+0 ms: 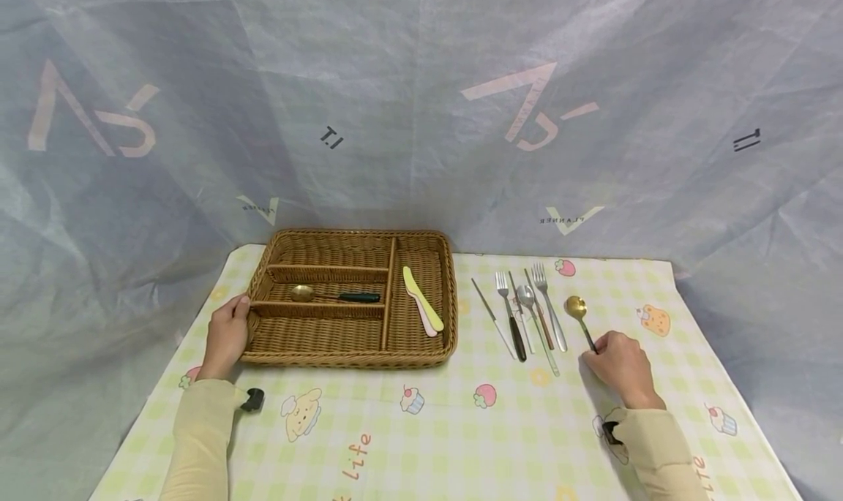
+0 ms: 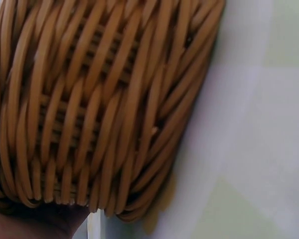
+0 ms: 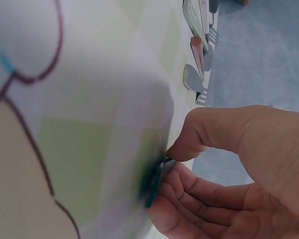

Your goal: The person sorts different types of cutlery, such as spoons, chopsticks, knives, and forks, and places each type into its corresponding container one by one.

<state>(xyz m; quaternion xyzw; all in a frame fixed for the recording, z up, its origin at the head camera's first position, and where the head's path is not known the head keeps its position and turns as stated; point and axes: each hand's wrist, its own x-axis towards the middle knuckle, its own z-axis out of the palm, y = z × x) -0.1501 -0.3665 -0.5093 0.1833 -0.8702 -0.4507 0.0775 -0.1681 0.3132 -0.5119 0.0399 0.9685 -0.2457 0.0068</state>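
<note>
My left hand [image 1: 227,334] grips the left rim of a brown wicker cutlery basket [image 1: 369,358], thumb over the edge. In the left wrist view the basket's woven side [image 2: 89,99] fills much of the picture. Toward the right of the table, my right hand [image 1: 622,364] pinches the dark handle of a gold spoon [image 1: 576,309], whose bowl points away from me. The right wrist view shows the dark green handle end [image 3: 153,189] between thumb and fingers, close to the cloth. Another gold spoon [image 1: 303,293] with a dark green handle lies in the basket's middle left compartment.
A yellow butter knife [image 1: 428,307] and a pink one [image 1: 428,327] lie in the right compartment. Between basket and right hand lie a dark-handled fork [image 1: 516,336], a silver fork [image 1: 558,329], a silver spoon [image 1: 527,296] and several thin utensils. A grey curtain [image 1: 421,157] hangs behind the table.
</note>
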